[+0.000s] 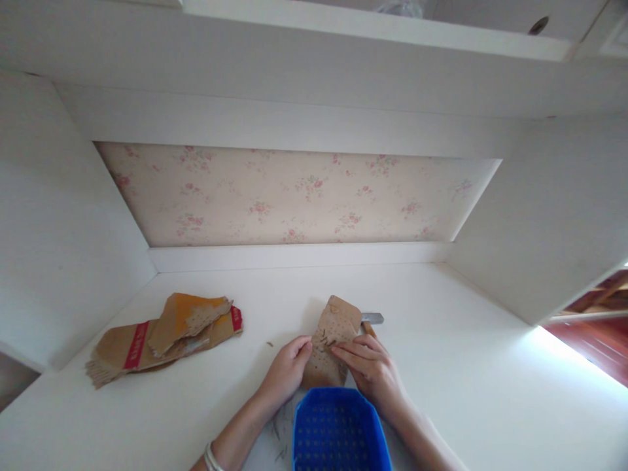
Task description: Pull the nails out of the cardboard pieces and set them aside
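Note:
A tan cardboard piece (338,320), dotted with small holes and dark slivers, is held tilted just beyond the blue basket (300,425). My left hand (289,363) pinches its left edge between thumb and fingers. Across its right side lie the fingers of my right hand (370,366), pressed together; the right thumb is hidden. Behind the cardboard and my right hand, a grey metal tool head (373,318) with a wooden handle (369,329) is partly covered; it looks like a hammer. The basket has a perforated bottom.
On the left of the white tabletop (441,392) lie torn brown paper bags (167,333) with red and orange print. Dark scraps (277,428) are scattered left of the basket. White panels flank the space, and a shelf (314,72) hangs overhead.

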A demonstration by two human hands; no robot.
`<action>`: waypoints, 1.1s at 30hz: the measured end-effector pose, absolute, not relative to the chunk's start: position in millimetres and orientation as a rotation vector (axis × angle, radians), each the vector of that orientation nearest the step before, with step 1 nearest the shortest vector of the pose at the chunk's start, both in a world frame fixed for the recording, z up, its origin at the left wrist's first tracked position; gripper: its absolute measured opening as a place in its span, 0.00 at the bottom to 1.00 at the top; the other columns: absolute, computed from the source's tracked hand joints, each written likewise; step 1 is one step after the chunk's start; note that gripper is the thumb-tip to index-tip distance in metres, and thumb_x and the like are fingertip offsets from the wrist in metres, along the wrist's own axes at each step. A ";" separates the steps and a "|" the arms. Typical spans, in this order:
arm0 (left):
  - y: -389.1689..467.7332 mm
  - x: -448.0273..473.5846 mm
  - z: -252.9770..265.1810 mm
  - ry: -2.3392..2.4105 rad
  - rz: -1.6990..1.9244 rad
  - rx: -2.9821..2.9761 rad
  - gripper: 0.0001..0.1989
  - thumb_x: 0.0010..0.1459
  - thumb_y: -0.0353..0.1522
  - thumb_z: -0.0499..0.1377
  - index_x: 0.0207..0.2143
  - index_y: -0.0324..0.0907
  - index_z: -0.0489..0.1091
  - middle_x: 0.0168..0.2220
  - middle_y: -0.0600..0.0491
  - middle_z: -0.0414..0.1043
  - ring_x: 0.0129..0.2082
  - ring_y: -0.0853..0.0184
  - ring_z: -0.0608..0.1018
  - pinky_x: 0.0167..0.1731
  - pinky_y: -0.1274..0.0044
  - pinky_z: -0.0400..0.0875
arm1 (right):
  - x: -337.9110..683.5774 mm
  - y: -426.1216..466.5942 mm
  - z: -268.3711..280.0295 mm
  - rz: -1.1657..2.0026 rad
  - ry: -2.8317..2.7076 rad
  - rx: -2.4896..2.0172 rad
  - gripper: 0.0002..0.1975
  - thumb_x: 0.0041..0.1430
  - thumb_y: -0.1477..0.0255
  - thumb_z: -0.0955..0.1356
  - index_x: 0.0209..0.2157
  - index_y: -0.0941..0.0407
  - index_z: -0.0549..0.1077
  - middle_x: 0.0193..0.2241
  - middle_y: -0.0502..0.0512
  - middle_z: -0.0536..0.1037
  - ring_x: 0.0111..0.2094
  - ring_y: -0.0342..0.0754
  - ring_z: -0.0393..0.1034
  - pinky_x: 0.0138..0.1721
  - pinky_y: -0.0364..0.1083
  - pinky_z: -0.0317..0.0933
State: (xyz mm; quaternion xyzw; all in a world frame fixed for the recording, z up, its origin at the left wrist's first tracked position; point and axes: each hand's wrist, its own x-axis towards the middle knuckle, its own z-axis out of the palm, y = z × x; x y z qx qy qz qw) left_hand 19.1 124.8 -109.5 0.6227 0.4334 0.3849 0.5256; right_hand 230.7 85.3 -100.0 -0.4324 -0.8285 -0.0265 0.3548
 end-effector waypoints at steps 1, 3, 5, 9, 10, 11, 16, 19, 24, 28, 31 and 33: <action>124.7 19.0 -109.3 1.029 0.921 1.486 0.17 0.62 0.41 0.55 0.45 0.41 0.77 0.47 0.47 0.79 0.49 0.54 0.77 0.51 0.68 0.66 | 229.3 85.4 -99.4 -0.075 -2.147 -1.112 0.14 0.63 0.77 0.65 0.47 0.53 0.78 0.41 0.53 0.85 0.38 0.52 0.73 0.39 0.54 0.73; 123.9 18.7 -108.4 1.017 0.923 1.476 0.17 0.62 0.41 0.56 0.45 0.42 0.78 0.46 0.47 0.79 0.48 0.53 0.77 0.51 0.68 0.66 | 226.9 85.2 -97.3 -0.075 -2.162 -1.104 0.14 0.63 0.77 0.65 0.47 0.54 0.79 0.40 0.53 0.85 0.36 0.51 0.73 0.37 0.53 0.73; 122.7 18.6 -107.3 1.013 0.926 1.463 0.16 0.62 0.40 0.56 0.45 0.42 0.78 0.46 0.47 0.79 0.49 0.53 0.77 0.51 0.68 0.67 | 225.3 84.3 -94.1 -0.063 -2.177 -1.101 0.13 0.64 0.78 0.65 0.46 0.55 0.79 0.40 0.53 0.85 0.37 0.50 0.73 0.38 0.51 0.73; 122.1 19.4 -106.5 1.027 0.943 1.444 0.15 0.62 0.39 0.56 0.44 0.43 0.78 0.46 0.47 0.80 0.49 0.52 0.76 0.51 0.67 0.66 | 224.3 80.9 -87.7 -0.047 -2.179 -1.128 0.14 0.64 0.77 0.65 0.48 0.55 0.77 0.43 0.57 0.82 0.43 0.49 0.72 0.43 0.48 0.73; 122.4 19.8 -106.7 1.030 0.946 1.441 0.15 0.62 0.39 0.57 0.44 0.43 0.78 0.46 0.47 0.80 0.49 0.52 0.77 0.51 0.67 0.65 | 224.0 80.0 -86.7 -0.055 -2.170 -1.144 0.14 0.64 0.76 0.65 0.49 0.54 0.77 0.45 0.58 0.81 0.45 0.50 0.71 0.44 0.48 0.72; 122.8 20.1 -107.2 1.034 0.949 1.440 0.15 0.62 0.38 0.57 0.44 0.43 0.79 0.46 0.47 0.80 0.49 0.52 0.77 0.51 0.67 0.65 | 223.7 79.4 -86.1 -0.067 -2.164 -1.164 0.14 0.65 0.76 0.65 0.50 0.53 0.76 0.47 0.58 0.80 0.47 0.50 0.71 0.46 0.49 0.72; 124.4 20.7 -109.7 1.054 0.958 1.423 0.15 0.60 0.38 0.59 0.44 0.42 0.79 0.47 0.45 0.79 0.50 0.50 0.76 0.54 0.65 0.63 | 222.0 79.7 -86.5 -0.126 -2.240 -1.258 0.16 0.66 0.72 0.64 0.54 0.52 0.73 0.54 0.52 0.78 0.53 0.52 0.68 0.54 0.55 0.69; 124.5 20.4 -109.7 1.053 0.961 1.416 0.14 0.60 0.38 0.59 0.44 0.42 0.79 0.47 0.45 0.79 0.50 0.51 0.76 0.54 0.66 0.63 | 222.7 80.9 -87.6 -0.123 -2.278 -1.257 0.17 0.67 0.71 0.63 0.56 0.52 0.71 0.56 0.48 0.76 0.55 0.51 0.67 0.57 0.54 0.67; 124.5 19.8 -108.9 1.043 0.962 1.412 0.14 0.60 0.38 0.59 0.44 0.43 0.79 0.46 0.47 0.80 0.49 0.52 0.77 0.53 0.67 0.64 | 224.7 81.0 -89.1 -0.133 -2.275 -1.259 0.18 0.67 0.71 0.63 0.57 0.50 0.70 0.57 0.45 0.74 0.55 0.51 0.66 0.56 0.55 0.68; 125.0 19.2 -109.8 1.050 0.956 1.408 0.15 0.59 0.39 0.60 0.44 0.43 0.79 0.46 0.46 0.80 0.48 0.51 0.77 0.52 0.66 0.65 | 224.7 81.5 -90.0 -0.152 -2.274 -1.266 0.18 0.67 0.71 0.63 0.57 0.50 0.70 0.56 0.45 0.75 0.54 0.52 0.67 0.54 0.56 0.70; 125.1 18.4 -110.6 1.054 0.941 1.403 0.16 0.58 0.40 0.61 0.44 0.42 0.79 0.48 0.46 0.79 0.49 0.51 0.76 0.53 0.66 0.64 | 225.2 81.9 -90.4 -0.182 -2.285 -1.262 0.17 0.67 0.71 0.63 0.55 0.50 0.72 0.55 0.44 0.77 0.54 0.53 0.68 0.53 0.56 0.71; 124.8 17.5 -110.6 1.059 0.932 1.394 0.17 0.58 0.41 0.61 0.45 0.42 0.78 0.49 0.46 0.79 0.51 0.51 0.76 0.55 0.66 0.63 | 225.9 81.7 -90.4 -0.215 -2.304 -1.260 0.16 0.67 0.71 0.63 0.55 0.50 0.72 0.54 0.43 0.77 0.55 0.54 0.68 0.52 0.57 0.71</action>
